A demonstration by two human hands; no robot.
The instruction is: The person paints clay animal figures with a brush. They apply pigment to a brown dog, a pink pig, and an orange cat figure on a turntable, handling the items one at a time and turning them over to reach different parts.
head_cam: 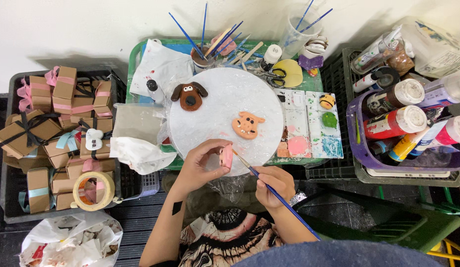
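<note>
Two bare hands work at the near edge of a round white board (225,106) wrapped in clear film. Left hand (202,165): fingers closed around a small pink clay piece (227,156), held upright just over the board's near rim. Right hand (275,185): fingers pinched together on a blue-handled paintbrush (279,194), whose tip touches the pink piece's right side. On the board, toward its far left, lies a brown dog-head figure (190,95); right of the board's centre lies an orange animal-face figure (247,124). Just right of the board sits a paint palette (309,126) with pink, green and blue patches. Beyond the board's far edge stands a cup of brushes (204,55). Well right of the board, a purple basket (362,159) holds paint bottles. Left of the board, a dark crate (12,210) holds small ribboned brown boxes and a roll of tape (93,191).
</note>
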